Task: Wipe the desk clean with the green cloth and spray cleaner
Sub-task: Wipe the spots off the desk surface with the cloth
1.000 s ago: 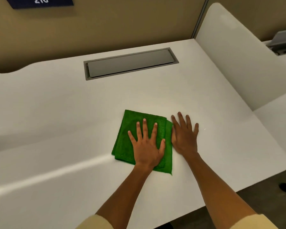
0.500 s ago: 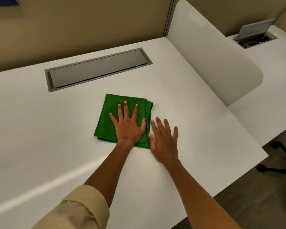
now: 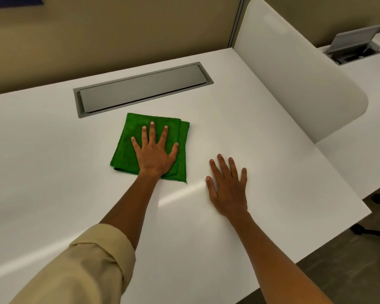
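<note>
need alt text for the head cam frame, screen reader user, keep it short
A person's left hand presses flat, fingers spread, on a folded green cloth on a white desk, just in front of a closed grey cable hatch. The right hand rests flat on the bare desk beside the cloth, not touching it. No spray cleaner is in view.

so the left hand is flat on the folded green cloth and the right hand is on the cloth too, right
Not quite. In the head view the left hand is flat on the folded green cloth, but the right hand lies on the bare white desk, apart from the cloth.
</note>
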Demonstrator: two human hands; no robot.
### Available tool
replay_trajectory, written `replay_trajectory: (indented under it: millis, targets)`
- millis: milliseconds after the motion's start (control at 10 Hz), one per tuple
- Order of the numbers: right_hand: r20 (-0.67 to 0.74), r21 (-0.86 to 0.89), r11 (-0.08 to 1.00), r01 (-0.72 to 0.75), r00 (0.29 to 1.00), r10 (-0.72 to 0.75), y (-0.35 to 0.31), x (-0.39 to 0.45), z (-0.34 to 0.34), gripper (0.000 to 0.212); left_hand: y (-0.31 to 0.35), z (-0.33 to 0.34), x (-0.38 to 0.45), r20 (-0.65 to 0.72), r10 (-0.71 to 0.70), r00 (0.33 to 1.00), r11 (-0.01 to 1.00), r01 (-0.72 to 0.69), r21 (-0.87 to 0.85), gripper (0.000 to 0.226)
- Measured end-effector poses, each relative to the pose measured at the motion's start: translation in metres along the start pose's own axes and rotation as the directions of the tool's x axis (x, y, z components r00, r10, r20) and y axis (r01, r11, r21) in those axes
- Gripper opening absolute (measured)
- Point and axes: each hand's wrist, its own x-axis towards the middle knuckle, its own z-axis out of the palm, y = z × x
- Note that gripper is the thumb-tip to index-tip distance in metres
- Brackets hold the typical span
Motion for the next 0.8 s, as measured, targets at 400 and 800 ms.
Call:
replay_trajectory:
  millis: [400,800]
  targets:
    - [0.029,0.007,1.000,-0.017,0.999,0.016,-0.001,0.000,0.001,0.061,-0.162,-0.021,-0.055,-0.012,-0.288,0.957,0.957,0.288,-0.004,0.072]
    - [0.058,0.018,1.000,-0.022,0.998,0.021,0.000,0.002,0.002,0.066,-0.254,-0.026,-0.146,-0.016,-0.456,0.890,0.890,0.456,-0.010,0.072]
